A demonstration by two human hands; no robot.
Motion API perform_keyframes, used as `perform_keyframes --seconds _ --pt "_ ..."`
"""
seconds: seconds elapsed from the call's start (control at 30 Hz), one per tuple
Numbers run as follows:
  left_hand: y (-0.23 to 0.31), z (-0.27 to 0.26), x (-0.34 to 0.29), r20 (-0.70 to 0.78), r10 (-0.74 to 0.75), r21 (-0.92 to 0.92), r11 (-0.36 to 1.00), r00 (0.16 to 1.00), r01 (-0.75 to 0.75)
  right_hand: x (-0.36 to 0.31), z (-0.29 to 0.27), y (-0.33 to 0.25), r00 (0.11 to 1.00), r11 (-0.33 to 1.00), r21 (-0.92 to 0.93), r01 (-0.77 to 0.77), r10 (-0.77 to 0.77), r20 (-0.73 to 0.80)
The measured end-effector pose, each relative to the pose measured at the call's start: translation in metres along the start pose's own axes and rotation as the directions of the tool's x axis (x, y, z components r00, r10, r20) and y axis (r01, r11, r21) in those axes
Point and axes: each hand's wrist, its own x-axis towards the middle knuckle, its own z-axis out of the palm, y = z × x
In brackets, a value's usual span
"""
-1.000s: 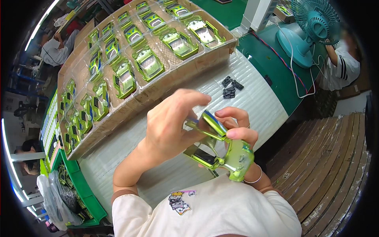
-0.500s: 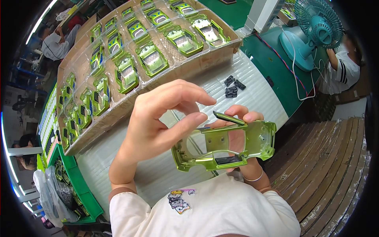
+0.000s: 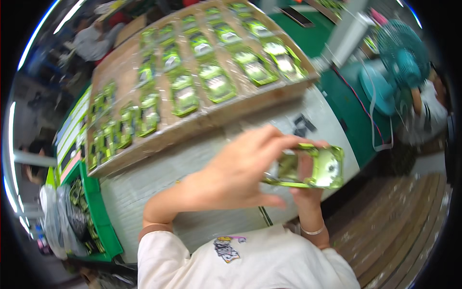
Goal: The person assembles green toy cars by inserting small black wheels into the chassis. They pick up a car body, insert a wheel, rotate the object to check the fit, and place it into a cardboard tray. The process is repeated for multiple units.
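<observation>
A shiny green toy car body shell [image 3: 332,166] is tilted in front of me, its hollow underside with pale inner walls facing up. My right hand [image 3: 308,193] grips it from beneath and behind, some fingertips showing at its far edge. My left hand [image 3: 240,168] lies over the shell's left end. Its index finger stretches along the far edge, while the thumb points out below, apart from the near edge. Motion blurs this hand, and it hides part of the shell. Small black parts [image 3: 303,126] lie in a loose group on the table just beyond the shell.
A large cardboard tray [image 3: 211,115] with several green car shells in clear plastic pockets spans the far side. A green crate [image 3: 98,212] with shells and plastic bags stands left. At right are a teal fan [image 3: 406,67], cables and brown ridged stacked material [image 3: 385,226]. Other people sit farther off.
My left hand has moved right onto the shell, its finger and thumb spreading around it. The shell shifted slightly right. My view has turned, so the tray appears lower and farther right.
</observation>
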Motion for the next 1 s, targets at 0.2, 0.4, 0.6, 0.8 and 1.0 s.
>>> perform_keyframes --seconds 0.2,0.4,0.6,0.8,1.0 --pt "0.0 0.006 -0.008 -0.088 -0.11 -0.047 0.993 0.99 0.106 0.007 -0.001 0.0 0.998 0.998 0.012 -0.054 0.054 -0.01" --pt "-0.059 -0.103 -0.035 -0.616 -0.278 0.371 0.723 0.737 0.582 0.02 -0.028 -0.007 0.987 0.919 -0.373 0.129 -0.154 -0.038" --pt "-0.189 -0.205 -0.098 -0.802 -0.534 0.377 -0.108 0.266 0.92 0.019 -0.05 0.008 0.942 0.886 -0.454 0.098 -0.23 -0.245" --pt "-0.225 -0.187 -0.069 -0.816 -0.372 0.505 -0.089 0.442 0.858 0.018 -0.054 0.007 0.917 0.864 -0.487 0.129 -0.29 -0.273" --pt "-0.221 -0.179 -0.029 -0.637 -0.706 0.536 -0.116 0.31 0.837 0.021 -0.062 0.003 0.813 0.874 -0.455 0.169 -0.385 -0.438"
